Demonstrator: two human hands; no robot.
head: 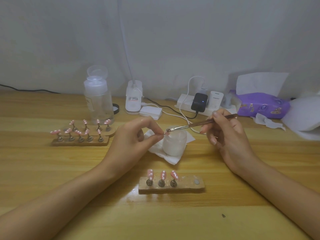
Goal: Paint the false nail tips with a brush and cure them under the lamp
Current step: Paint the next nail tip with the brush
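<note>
Over the frosted jar point(174, 142), mid-way across the table point(52, 170), the two hands meet. Left hand point(136, 135): thumb & forefinger pinched tight on one pink nail tip point(165, 133), other fingers loosely curled. The tip pokes out rightward from the grip, toward the brush point(204, 122). Right hand point(225, 134): pen-style grip closed round the brush toward its rear end, w/ the handle end sticking out up & to the right past the fingers.

Brush long axis runs upper right to lower left, nearly level. Bristle end sits right at the tip's free end; touching or just off, can't tell. Key relation: the tip lies just left of & slightly below the bristles, roughly in line w/ the brush axis. I judge the right hand does the moving and the left hand only steadies, so the next stroke prob. needs a small pull along that axis, no shift of the pinch.

Nearest the person, a wooden holder point(187, 187) carries three dotted pink tips point(162, 174) on pegs, w/ free places at its right end; the held tip prob. belongs there. Two more holders point(81, 142) w/ tips sit left, well apart. Curing not yet done for this one.
</note>
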